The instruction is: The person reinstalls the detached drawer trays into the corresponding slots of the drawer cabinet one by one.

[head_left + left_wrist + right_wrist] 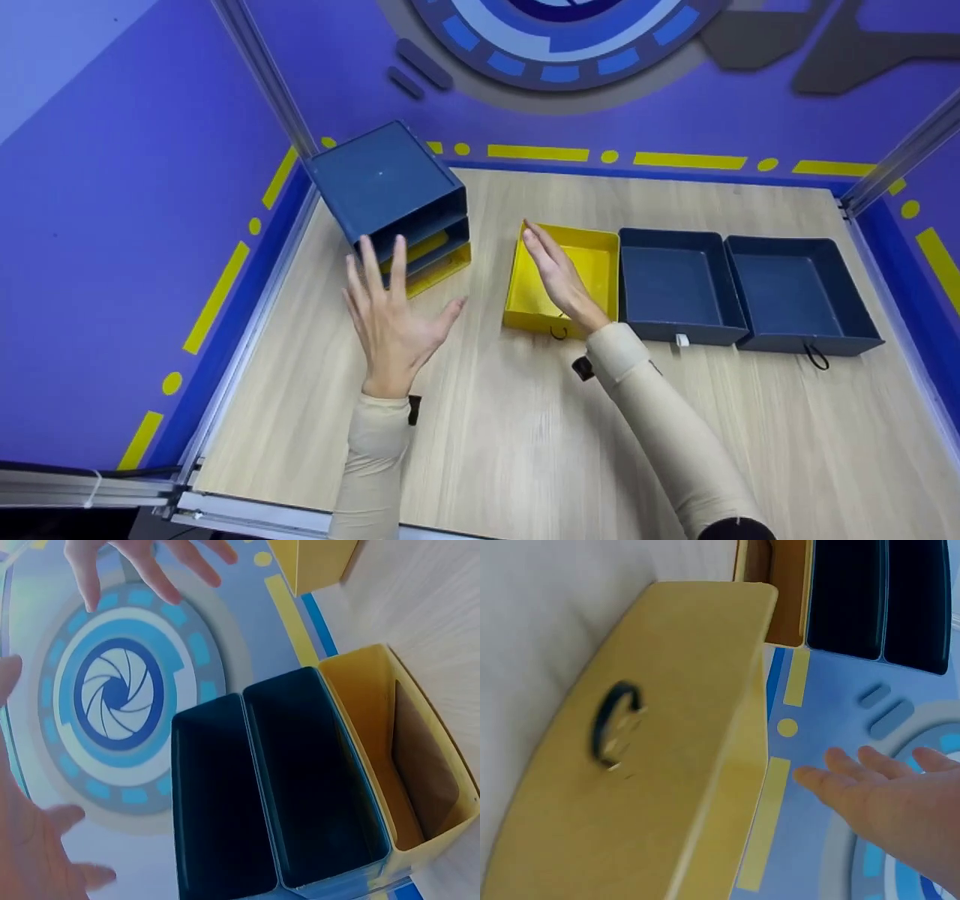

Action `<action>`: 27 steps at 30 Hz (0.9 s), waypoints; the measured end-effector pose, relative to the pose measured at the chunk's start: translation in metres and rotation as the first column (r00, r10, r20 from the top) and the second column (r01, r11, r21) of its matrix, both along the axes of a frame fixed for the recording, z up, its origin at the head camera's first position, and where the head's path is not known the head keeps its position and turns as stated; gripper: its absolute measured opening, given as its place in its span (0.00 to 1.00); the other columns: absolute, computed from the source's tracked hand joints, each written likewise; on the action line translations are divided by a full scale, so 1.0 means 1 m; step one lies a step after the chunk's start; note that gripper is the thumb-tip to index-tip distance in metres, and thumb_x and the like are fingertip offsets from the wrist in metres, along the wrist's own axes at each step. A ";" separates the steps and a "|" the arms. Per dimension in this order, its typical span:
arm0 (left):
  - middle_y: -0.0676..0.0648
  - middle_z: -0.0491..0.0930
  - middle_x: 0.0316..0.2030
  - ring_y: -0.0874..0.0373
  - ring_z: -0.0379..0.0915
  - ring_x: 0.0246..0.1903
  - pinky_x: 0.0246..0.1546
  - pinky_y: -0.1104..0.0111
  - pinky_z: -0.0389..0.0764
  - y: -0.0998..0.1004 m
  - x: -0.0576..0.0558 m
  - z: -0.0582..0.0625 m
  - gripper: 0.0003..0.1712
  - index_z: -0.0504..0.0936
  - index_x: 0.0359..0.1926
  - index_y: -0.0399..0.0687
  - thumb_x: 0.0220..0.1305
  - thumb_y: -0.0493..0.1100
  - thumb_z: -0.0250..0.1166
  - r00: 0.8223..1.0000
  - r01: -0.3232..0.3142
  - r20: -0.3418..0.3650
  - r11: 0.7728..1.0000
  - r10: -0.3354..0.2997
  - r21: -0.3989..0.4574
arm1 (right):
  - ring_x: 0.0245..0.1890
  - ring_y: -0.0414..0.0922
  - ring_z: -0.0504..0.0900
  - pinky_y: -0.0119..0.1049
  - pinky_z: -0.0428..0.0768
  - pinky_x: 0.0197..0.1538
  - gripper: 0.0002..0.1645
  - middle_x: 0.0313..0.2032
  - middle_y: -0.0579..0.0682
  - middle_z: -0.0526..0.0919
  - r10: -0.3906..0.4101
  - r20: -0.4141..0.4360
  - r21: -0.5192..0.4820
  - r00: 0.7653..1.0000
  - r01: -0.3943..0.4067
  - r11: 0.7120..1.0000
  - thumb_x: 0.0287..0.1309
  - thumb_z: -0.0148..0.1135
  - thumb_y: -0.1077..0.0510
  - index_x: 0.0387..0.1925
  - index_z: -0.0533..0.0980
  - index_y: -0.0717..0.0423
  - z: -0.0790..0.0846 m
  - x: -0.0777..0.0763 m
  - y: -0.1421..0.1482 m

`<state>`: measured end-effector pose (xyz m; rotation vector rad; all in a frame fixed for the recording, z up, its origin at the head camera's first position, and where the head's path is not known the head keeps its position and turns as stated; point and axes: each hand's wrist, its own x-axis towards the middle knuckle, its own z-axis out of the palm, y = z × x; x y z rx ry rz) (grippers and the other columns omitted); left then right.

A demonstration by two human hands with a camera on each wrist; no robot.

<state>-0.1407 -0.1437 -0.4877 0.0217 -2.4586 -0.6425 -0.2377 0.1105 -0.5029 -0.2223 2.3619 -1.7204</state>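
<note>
My left hand is raised with fingers spread, in front of a stacked drawer cabinet and holding nothing. The cabinet has two dark blue sections over a yellow one; in the left wrist view its yellow compartment and dark compartments look hollow at the front. Straight-fingered, my right hand hovers over a yellow drawer and grips nothing. A small black loop handle sits on that drawer's front. Beside it stand a dark blue drawer with a white tab and another dark blue drawer with a black loop.
Everything stands on a light wood-grain table. Blue-purple panels with yellow dashes enclose its left, back and right sides. A metal post rises behind the cabinet, at the back left corner.
</note>
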 end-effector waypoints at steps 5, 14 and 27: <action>0.33 0.40 0.86 0.26 0.41 0.82 0.77 0.29 0.50 -0.014 -0.002 0.001 0.64 0.53 0.86 0.57 0.57 0.74 0.71 0.999 -0.027 -0.013 0.977 0.031 0.212 | 0.83 0.55 0.59 0.60 0.54 0.83 0.48 0.85 0.50 0.54 0.043 0.017 -0.088 0.999 -0.042 0.995 0.77 0.39 0.24 0.86 0.51 0.41 0.003 -0.018 -0.009; 0.44 0.40 0.87 0.40 0.43 0.85 0.79 0.32 0.50 -0.042 -0.026 0.013 0.50 0.48 0.87 0.66 0.73 0.76 0.48 0.994 -0.103 0.090 0.812 0.062 0.575 | 0.83 0.59 0.59 0.60 0.56 0.83 0.46 0.85 0.56 0.55 0.104 0.093 -0.190 0.990 -0.085 0.978 0.79 0.41 0.29 0.87 0.50 0.43 0.011 -0.041 -0.032; 0.49 0.49 0.86 0.50 0.49 0.84 0.80 0.51 0.62 -0.047 -0.040 0.002 0.40 0.52 0.86 0.61 0.82 0.62 0.50 0.991 -0.003 0.107 0.801 -0.076 0.598 | 0.88 0.52 0.40 0.61 0.43 0.85 0.48 0.88 0.48 0.43 0.273 0.082 -0.276 0.958 -0.242 0.930 0.77 0.36 0.29 0.88 0.42 0.41 0.011 -0.050 -0.070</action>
